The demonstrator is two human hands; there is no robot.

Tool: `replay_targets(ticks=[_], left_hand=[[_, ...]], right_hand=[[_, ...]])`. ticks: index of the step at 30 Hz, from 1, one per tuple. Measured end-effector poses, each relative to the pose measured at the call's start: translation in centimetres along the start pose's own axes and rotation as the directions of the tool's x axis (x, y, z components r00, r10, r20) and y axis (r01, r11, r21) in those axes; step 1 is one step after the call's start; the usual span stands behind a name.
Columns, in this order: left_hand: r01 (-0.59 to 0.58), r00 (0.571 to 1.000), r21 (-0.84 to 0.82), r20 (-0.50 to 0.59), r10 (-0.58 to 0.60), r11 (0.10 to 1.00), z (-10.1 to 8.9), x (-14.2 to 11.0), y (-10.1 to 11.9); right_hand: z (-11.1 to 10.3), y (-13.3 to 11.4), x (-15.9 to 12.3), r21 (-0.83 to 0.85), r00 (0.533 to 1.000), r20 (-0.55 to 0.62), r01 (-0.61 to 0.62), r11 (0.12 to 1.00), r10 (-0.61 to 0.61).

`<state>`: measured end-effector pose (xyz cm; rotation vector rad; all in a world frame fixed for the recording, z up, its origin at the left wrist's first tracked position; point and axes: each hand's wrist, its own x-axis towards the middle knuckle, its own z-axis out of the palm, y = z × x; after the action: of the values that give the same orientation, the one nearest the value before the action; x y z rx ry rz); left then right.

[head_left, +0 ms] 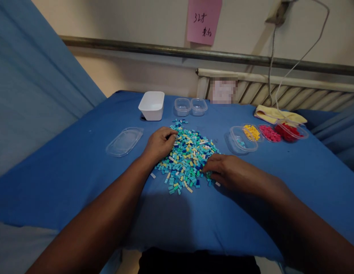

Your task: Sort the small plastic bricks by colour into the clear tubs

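A heap of small toy building bricks (191,152) in turquoise, green, dark blue, pale yellow and white lies in the middle of the blue cloth. At the heap's upper left edge rests my left hand (161,142), its thumb and forefinger pressed together. Whatever is between those fingertips is too small to make out. My right hand (227,169) reaches into the heap's right edge, fingertips among the bricks. Its thumb and fingers are apart, and I see nothing held. Beyond it stands a clear plastic tub (244,140) with a few turquoise bricks inside.
Tubs of yellow (252,133), pink (270,133) and red pieces (288,132) stand at right, near a yellow cloth (279,115). Behind the heap are a white bin (152,106) and two clear tubs (190,107). A clear lid (125,142) lies left. A radiator (308,89) borders the table's back.
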<state>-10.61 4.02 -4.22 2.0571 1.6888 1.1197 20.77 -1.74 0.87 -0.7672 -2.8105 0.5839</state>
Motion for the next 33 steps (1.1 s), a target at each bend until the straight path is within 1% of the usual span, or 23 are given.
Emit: replay_targets(ticks=[6, 12, 15, 19, 25, 30, 32, 33], left_hand=[[0.016, 1.0, 0.01, 0.004, -0.016, 1.0, -0.1, -0.1, 0.3], [-0.005, 1.0, 0.007, 0.01, 0.005, 1.0, -0.1, -0.2, 0.4], [-0.017, 1.0, 0.018, 0.005, 0.017, 1.0, -0.1, -0.2, 0.4], [-0.033, 0.999, 0.014, 0.003, 0.032, 0.999, 0.0, -0.2, 0.2], [-0.031, 1.0, 0.0, 0.004, 0.031, 1.0, 0.0, -0.2, 0.3], [-0.029, 1.0, -0.006, -0.004, 0.029, 1.0, 0.1, -0.2, 0.0], [-0.036, 0.999, -0.01, -0.01, 0.036, 0.999, 0.2, -0.1, -0.2], [-0.037, 0.999, -0.01, -0.009, 0.037, 0.999, 0.2, -0.1, -0.2]], right_hand=[[0.0, -0.1, -0.1, -0.012, 0.997, 0.028, -0.072, 0.997, 0.073], [-1.1, -1.2, 1.0, -0.048, 0.983, 0.133, -0.119, 0.992, 0.125], [-1.2, -1.7, 1.6, -0.056, 0.975, 0.167, -0.138, 0.989, 0.145], [-0.4, -1.4, 1.3, -0.029, 0.977, 0.132, -0.164, 0.986, 0.166], [0.4, -0.4, 0.6, 0.008, 0.991, 0.064, -0.117, 0.993, 0.116], [0.3, -0.2, 0.5, 0.034, 0.993, 0.023, -0.112, 0.993, 0.112], [-0.2, 0.2, 0.0, 0.069, 0.991, -0.032, -0.124, 0.99, 0.127], [-0.6, 0.6, -0.4, 0.086, 0.985, -0.086, -0.141, 0.986, 0.149]])
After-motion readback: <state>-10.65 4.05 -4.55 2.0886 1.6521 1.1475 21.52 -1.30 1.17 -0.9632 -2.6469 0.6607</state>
